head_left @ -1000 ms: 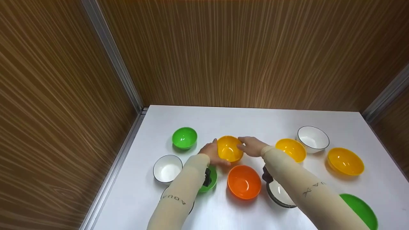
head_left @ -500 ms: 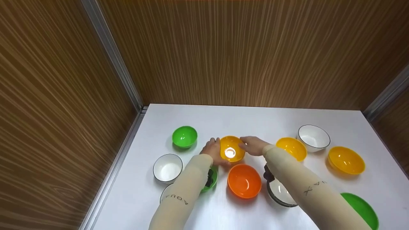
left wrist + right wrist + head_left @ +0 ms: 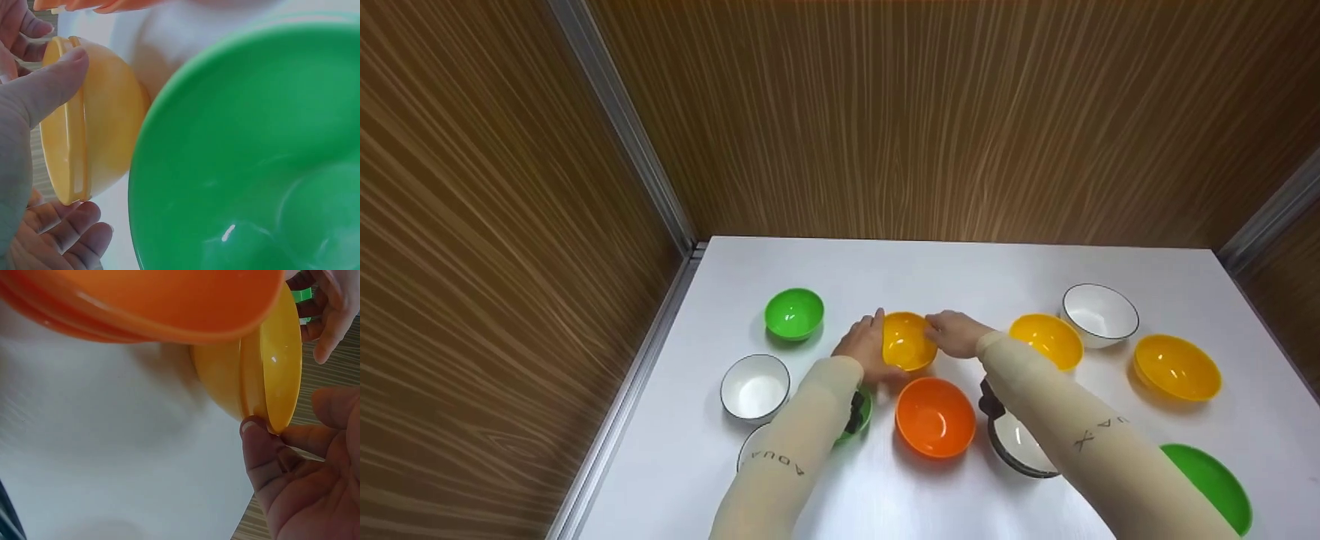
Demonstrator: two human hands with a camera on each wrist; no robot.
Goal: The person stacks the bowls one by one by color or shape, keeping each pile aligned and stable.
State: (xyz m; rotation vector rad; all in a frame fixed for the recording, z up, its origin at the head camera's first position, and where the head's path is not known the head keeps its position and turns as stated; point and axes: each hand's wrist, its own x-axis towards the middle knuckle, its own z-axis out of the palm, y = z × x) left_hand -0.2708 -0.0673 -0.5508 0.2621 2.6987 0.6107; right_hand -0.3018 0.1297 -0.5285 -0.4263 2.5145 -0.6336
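Note:
Toward the back middle of the table, both hands hold a yellow bowl (image 3: 906,343). Two rim lines show on it in the left wrist view, so it looks like nested bowls (image 3: 112,118). My left hand (image 3: 866,349) spans its left side, thumb (image 3: 59,81) over the near rim and fingers at the far rim. With thumb and forefinger my right hand (image 3: 309,467) pinches the right rim. An orange bowl (image 3: 935,417), seemingly stacked, stands just nearer. Partly hidden by the left wrist is a green bowl (image 3: 225,140).
Left are a small green bowl (image 3: 794,315), a white bowl (image 3: 755,387) and another white bowl (image 3: 748,446). Right stand yellow bowls (image 3: 1046,339) (image 3: 1176,367), a white bowl (image 3: 1100,313), stacked white bowls (image 3: 1021,446) and a green bowl (image 3: 1207,480). Wooden panels (image 3: 885,120) enclose the table.
Both hands and the yellow bowl have shifted slightly to the right. The right fingers have closed in on its rim. The other bowls keep their places; the head view has tilted a little.

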